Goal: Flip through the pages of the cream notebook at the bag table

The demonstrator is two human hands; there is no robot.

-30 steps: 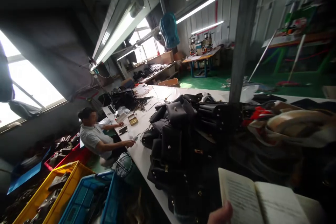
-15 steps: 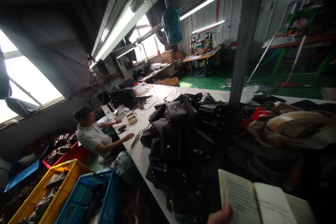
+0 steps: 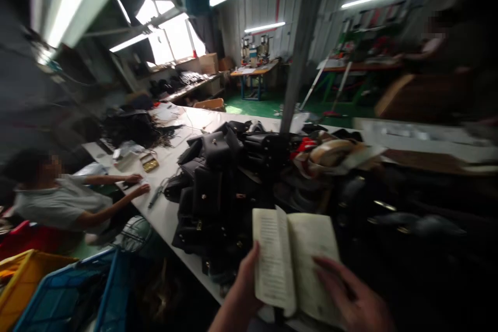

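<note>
"Currently, where is the open notebook [image 3: 317,233]?"

"Low in the head view, right of centre, and nearer the camera than the pile of black handbags [image 3: 216,150]."

"State the grip of the left hand [image 3: 245,280]."

"Clamped on the notebook's left edge, thumb on the front of the page. Rows of script run down that page; the wording is too small to read."

"And the right hand [image 3: 360,290]?"

"Positioned over the right-hand page, fingers reaching across the paper. Owing to blur, whether a leaf is pinched between them cannot be told."

"Specify the surroundings."

"The handbags are heaped on a white worktable [image 3: 168,154]; several carry metal clasps. To the left, a co-worker [image 3: 64,202] in a pale short-sleeved top has both hands at the tabletop, near an open box of gold-coloured fittings [image 3: 150,163]. A blue crate [image 3: 116,285] and a yellow crate [image 3: 21,282] stand side by side at lower left."
</note>
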